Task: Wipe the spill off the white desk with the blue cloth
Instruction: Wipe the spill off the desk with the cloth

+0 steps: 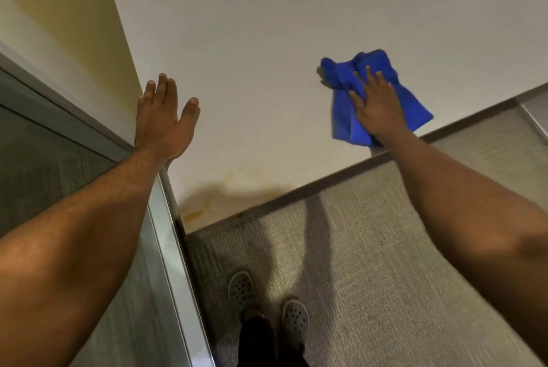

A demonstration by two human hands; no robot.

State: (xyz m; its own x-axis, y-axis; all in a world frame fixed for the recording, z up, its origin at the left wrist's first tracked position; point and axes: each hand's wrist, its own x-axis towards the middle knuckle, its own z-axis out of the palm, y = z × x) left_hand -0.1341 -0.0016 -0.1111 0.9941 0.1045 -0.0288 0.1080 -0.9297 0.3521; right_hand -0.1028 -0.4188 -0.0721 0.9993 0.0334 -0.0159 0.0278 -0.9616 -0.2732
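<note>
**While the cloth waits on the right, the spill sits at the near left corner**

As the right hand [378,105] lies flat on the blue cloth [370,99], palm down and fingers spread, it presses the cloth on the white bench [267,40] near the front edge. The cloth is crumpled at its far side and flatter under the palm. I cannot tell if the fingers pinch any fold; it looks like pressing only.

The left hand [166,117] is open, fingers stretched and mostly together, thumb apart. It holds nothing and is at the left edge of the bench, beside the yellow wall [59,10]; touching or hovering, I cannot say.

The spill [213,188] is a pale yellow-orange stain at the near left corner of the bench, w/ a darker spot close to the corner. It is well apart from the cloth, approx. between the two forearms and nearer to the person.

Step in hand, as I judge: cloth is taken under the hand, but the wiping of the stain is not yet begun. Next move calls for sliding the cloth left and toward the body, keeping pressure, then rubbing over the stain, esp. the darker spot. Risk: pushing liquid over the front edge to the carpet [370,248].
</note>
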